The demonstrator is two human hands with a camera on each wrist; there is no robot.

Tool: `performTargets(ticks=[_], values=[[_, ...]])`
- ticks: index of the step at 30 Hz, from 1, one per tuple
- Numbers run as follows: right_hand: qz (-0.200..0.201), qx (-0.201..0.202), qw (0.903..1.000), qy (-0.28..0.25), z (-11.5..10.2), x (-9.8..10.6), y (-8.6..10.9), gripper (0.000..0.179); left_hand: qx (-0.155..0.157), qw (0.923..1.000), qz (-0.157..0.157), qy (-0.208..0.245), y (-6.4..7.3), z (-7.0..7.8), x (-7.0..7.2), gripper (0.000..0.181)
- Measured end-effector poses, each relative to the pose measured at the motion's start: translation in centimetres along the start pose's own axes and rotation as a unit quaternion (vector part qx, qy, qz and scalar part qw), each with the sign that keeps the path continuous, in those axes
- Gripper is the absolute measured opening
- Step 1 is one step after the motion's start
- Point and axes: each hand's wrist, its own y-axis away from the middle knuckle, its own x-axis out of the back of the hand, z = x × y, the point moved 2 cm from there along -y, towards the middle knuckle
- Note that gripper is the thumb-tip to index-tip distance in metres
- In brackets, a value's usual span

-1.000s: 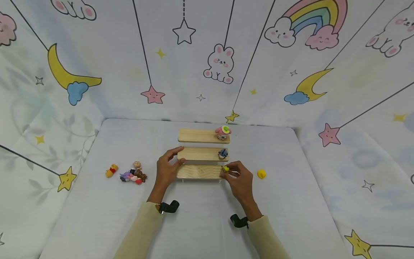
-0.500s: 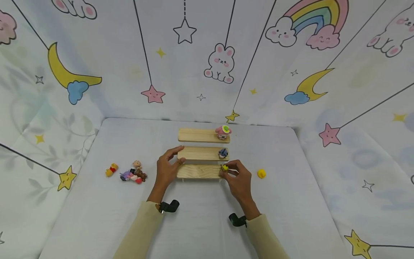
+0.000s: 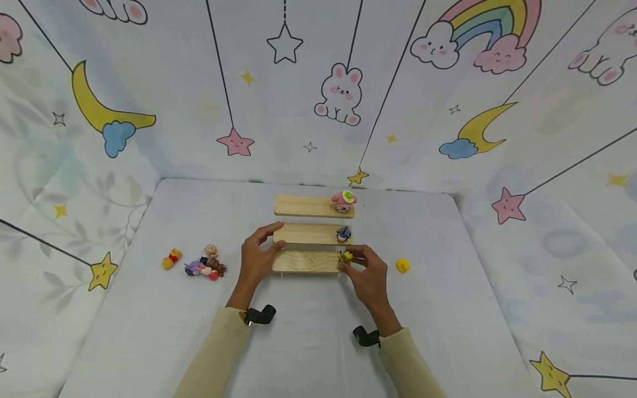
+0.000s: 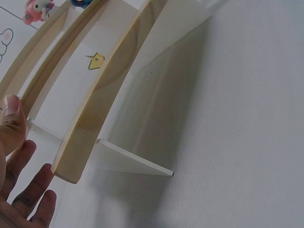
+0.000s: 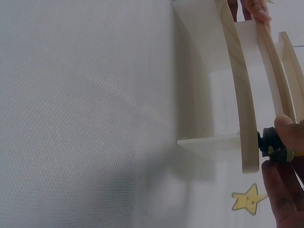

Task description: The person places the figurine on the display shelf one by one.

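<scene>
A three-tier display stand has light wooden shelves on clear side supports. My left hand (image 3: 255, 262) grips the left end of the middle shelf (image 3: 306, 234), with the thumb on its edge in the left wrist view. At the right end of the lowest shelf (image 3: 304, 262), my right hand (image 3: 370, 275) pinches a small dark figurine with a yellow top (image 3: 346, 257). The right wrist view shows this dark figurine (image 5: 271, 143) against the shelf, partly covered by fingers. A blue figurine (image 3: 344, 234) stands on the middle shelf's right end. A pink figurine (image 3: 344, 201) occupies the top shelf (image 3: 301, 205), also at right.
A yellow rubber duck (image 3: 403, 265) lies to the right of the stand. On the left are a red-and-yellow bear figurine (image 3: 172, 258) and a cluster of small figurines (image 3: 206, 266). Patterned cloth walls (image 3: 189, 99) surround the white table (image 3: 298, 342).
My right hand has shifted slightly left with the yellow-topped figurine, further onto the lowest shelf's end. My left hand keeps its hold, and the head view has tilted a little.
</scene>
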Motion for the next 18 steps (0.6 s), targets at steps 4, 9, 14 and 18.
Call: performTargets(ticks=[4, 9, 14, 18], values=[[-0.005, 0.020, 0.9997, 0.011, -0.24, 0.03, 0.10, 0.048, -0.005, 1.0000, -0.002, 0.003, -0.11, -0.52, 0.15, 0.049], [-0.007, 0.046, 0.9987, 0.022, -0.40, 0.00, 0.22, 0.049, -0.007, 1.0000, -0.004, -0.004, -0.14, -0.52, 0.36, 0.049], [-0.005, 0.050, 0.9983, 0.028, -0.43, 0.05, 0.32, 0.051, -0.008, 0.9999, -0.009, -0.006, -0.11, -0.45, 0.36, 0.048], [-0.002, 0.054, 0.9981, 0.030, -0.49, 0.22, 0.37, 0.052, -0.010, 0.9998, -0.010, -0.011, -0.09, -0.55, 0.36, 0.048]])
